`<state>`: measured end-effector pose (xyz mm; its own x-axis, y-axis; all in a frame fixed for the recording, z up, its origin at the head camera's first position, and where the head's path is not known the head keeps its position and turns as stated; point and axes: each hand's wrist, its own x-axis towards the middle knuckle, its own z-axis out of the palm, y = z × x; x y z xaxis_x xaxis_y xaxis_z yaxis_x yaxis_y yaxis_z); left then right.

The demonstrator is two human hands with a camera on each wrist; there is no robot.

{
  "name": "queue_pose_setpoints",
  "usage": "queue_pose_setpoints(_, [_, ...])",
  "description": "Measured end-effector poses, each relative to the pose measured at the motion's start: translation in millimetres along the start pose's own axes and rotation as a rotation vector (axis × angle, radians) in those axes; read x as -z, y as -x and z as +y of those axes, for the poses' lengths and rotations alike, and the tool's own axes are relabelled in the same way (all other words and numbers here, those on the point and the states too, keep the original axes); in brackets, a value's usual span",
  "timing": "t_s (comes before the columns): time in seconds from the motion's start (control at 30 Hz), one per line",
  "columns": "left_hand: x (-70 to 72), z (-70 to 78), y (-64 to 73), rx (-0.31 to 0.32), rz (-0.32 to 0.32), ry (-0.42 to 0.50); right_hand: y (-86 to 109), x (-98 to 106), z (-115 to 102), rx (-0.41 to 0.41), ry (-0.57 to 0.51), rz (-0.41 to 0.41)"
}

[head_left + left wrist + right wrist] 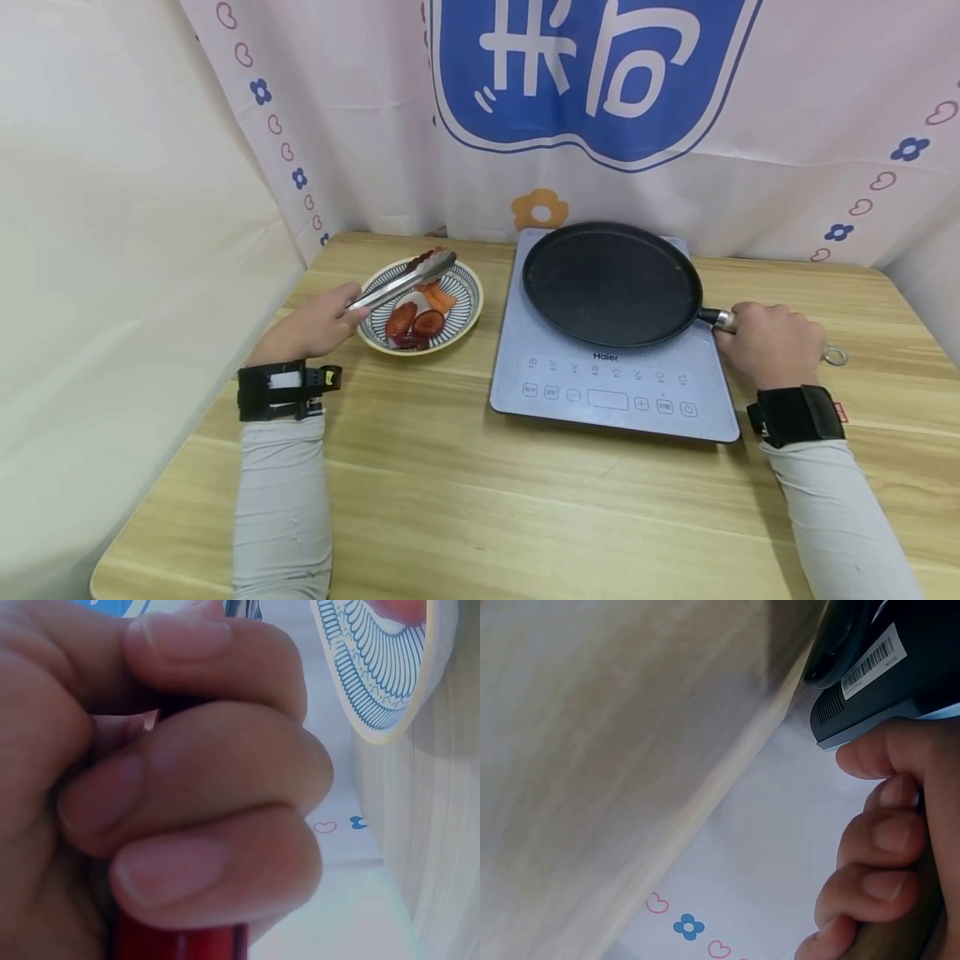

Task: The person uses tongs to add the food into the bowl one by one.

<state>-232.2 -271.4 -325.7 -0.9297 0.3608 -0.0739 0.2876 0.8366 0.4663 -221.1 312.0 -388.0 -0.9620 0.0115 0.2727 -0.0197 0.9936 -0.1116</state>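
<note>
My left hand (311, 323) grips metal tongs (397, 286), its fingers curled round them. In the left wrist view a red end of the handle (180, 942) sticks out below the curled fingers. The tongs' tips lie over the far part of a patterned plate (468, 312), by dark red food; whether they pinch any is unclear. On the plate are a reddish-brown sausage-like piece (401, 319), a round reddish piece (429, 323) and an orange piece (438, 298). My right hand (776, 342) grips the handle of a flat black frying pan (611, 283).
Under the pan lies a grey induction cooker (551, 375) with touch buttons along its front. Both stand on a wooden table (450, 492). A printed cloth (360, 150) hangs behind, and a pale wall (135, 250) borders the left side.
</note>
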Motion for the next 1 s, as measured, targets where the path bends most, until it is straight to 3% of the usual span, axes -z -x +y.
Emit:
queue_pose_setpoints(0.37, [-3.8, 5.7, -4.9, 0.000, 0.000, -0.024, -0.8, 2, -1, -0.009, 0.008, -0.035])
queue_pose_setpoints(0.63, [-10.1, 7.9, -11.2, -0.029, -0.006, -0.020, 0.3, 1, -2, -0.009, 0.004, -0.010])
queue_pose_setpoints(1.0, [-12.2, 15.7, -13.2, -0.019, -0.005, -0.014, 1.2, 1, -2, -0.013, -0.001, -0.015])
